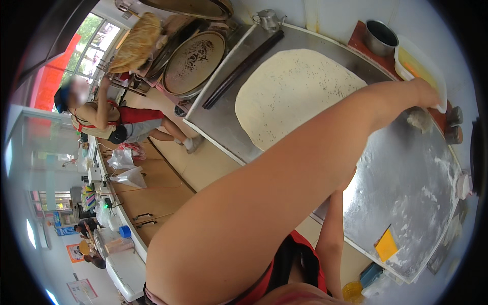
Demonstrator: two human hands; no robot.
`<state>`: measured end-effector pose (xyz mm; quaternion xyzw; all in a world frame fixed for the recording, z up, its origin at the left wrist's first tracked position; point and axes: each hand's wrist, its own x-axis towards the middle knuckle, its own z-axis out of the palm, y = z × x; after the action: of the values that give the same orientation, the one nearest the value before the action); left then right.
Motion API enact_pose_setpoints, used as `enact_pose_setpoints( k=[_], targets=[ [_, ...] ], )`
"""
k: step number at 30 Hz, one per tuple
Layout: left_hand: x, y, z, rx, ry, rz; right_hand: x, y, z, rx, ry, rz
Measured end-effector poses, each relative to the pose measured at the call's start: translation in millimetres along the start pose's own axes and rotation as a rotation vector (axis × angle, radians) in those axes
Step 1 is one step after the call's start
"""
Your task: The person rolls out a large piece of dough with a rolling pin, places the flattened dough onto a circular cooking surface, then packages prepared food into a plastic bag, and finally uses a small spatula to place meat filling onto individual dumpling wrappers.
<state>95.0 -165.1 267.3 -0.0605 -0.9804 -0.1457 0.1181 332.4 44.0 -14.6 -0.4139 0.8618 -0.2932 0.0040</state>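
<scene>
My left hand [427, 93] reaches across the steel worktop to a white plastic tub [442, 82] with yellow liquid and an orange thing inside. Its fingers are hidden at the near side of the tub. A large flat round of dough [293, 91], dotted with dark seeds, lies under and beside my left forearm. A long dark rolling pin [244, 68] rests left of the dough. Behind my left arm, my right hand [350, 180] is mostly hidden; whether it holds anything cannot be told. A yellow dough scraper [386, 246] lies on the flour-dusted worktop [415, 183] at lower right.
A metal pot [381, 37] stands beside the tub, and shaker jars [454, 125] stand below it. A metal teapot [269, 19] is at the worktop's top corner. Left of the worktop is a round griddle [195, 63]. A co-worker [110, 114] stands beyond, near a large flatbread [136, 42].
</scene>
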Motion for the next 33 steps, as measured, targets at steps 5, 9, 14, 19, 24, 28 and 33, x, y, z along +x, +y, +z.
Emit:
enact_pose_setpoints(
  k=[5, 9, 14, 19, 24, 28, 33],
  targets=[
    [-118.7, -9.8, 11.4, -0.377, 0.339, -0.095, -2.0, 18.6, -4.4, 0.157, 0.121, 0.085],
    [-372.0, -138.2, 49.3, -0.430, 0.295, -0.435, -42.5, -3.2, -12.0, 0.699, 0.247, 0.530],
    [-624.8, -173.6, 30.8, -0.313, 0.206, -1.366, -101.1, -82.3, -10.5, 1.356, 0.200, 1.305],
    [-653.0, -200.9, 63.7, -0.617, 0.295, -1.437, -58.9, -188.0, 30.1, 1.515, 0.113, 1.552],
    [-624.3, -218.7, 80.2, -0.299, 0.130, -1.302, -34.2, -190.6, 95.0, 1.006, 0.241, 1.516],
    [-614.4, -220.9, 60.8, -0.392, 0.081, -1.244, -56.8, -151.6, 124.8, 0.405, -0.027, 1.073],
    [-635.9, -220.5, 63.9, -1.539, 0.502, -1.592, -36.6, -198.1, 124.7, 1.032, 0.385, 1.485]
  ],
)
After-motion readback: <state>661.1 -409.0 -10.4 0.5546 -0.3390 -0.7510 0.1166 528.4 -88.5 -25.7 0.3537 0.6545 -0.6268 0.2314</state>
